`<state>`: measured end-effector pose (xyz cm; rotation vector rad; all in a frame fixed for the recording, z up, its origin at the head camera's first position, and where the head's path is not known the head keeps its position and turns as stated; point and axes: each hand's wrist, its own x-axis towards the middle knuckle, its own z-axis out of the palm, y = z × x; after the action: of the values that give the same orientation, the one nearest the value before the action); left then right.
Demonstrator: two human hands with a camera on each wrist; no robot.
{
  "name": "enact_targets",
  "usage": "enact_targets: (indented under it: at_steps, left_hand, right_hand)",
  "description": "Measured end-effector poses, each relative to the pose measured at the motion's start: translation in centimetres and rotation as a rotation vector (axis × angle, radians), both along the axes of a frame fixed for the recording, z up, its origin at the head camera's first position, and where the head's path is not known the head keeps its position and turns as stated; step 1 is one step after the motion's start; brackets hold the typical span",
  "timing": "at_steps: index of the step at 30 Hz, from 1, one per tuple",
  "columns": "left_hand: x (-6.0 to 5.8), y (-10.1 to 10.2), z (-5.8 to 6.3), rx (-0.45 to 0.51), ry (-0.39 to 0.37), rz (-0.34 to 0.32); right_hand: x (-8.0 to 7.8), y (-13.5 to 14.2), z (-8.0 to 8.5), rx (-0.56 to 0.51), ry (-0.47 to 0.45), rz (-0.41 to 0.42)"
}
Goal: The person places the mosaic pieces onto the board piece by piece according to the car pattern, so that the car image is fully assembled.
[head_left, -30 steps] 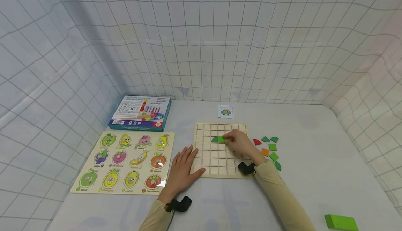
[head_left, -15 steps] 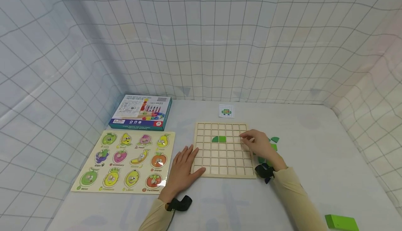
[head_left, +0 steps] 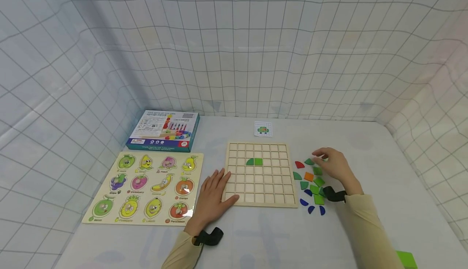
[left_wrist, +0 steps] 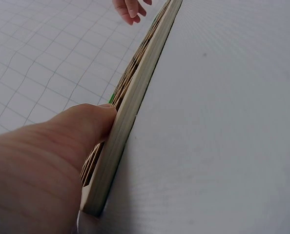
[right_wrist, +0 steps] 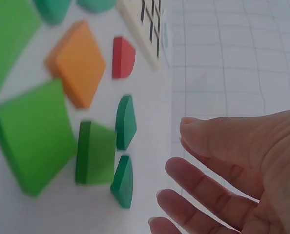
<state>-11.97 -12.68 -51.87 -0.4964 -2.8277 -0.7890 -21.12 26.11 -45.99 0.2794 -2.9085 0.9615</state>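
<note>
My left hand (head_left: 212, 200) lies with straight fingers on the left edge of a wooden grid board (head_left: 258, 187); in the left wrist view its thumb presses the board's side (left_wrist: 123, 131). In the grid sit a dark green quarter-circle tile (head_left: 250, 162) and a light green square tile (head_left: 258, 162) side by side. My right hand (head_left: 334, 166) hovers with nothing in its loosely bent fingers, at the far end of the loose tiles. Nearest it in the right wrist view are two dark green quarter-circle tiles (right_wrist: 127, 122) and a green square tile (right_wrist: 97, 153).
Right of the board lie a red quarter-circle tile (head_left: 300, 165), an orange square tile (head_left: 308, 176) and several blue half-round tiles (head_left: 311, 209). A pattern card (head_left: 263, 129) lies behind the board. At left are a fruit puzzle (head_left: 146, 189) and a box (head_left: 162, 131); a green block (head_left: 406, 259) is front right.
My right hand has let go of the green square tile in the grid and moved right, off the board and over the loose tiles. The left hand has stayed put.
</note>
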Motion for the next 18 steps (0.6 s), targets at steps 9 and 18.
enact_targets:
  at_steps: [9, 18]
  left_hand:
    - [0.0, 0.0, 0.0, -0.003, -0.003, 0.001]
    - [0.0, 0.0, 0.1, 0.004, -0.007, 0.000]
  right_hand:
    - [-0.7, 1.8, -0.7, 0.055, -0.130, -0.024]
    - [-0.8, 2.4, -1.2, 0.049, -0.150, -0.033]
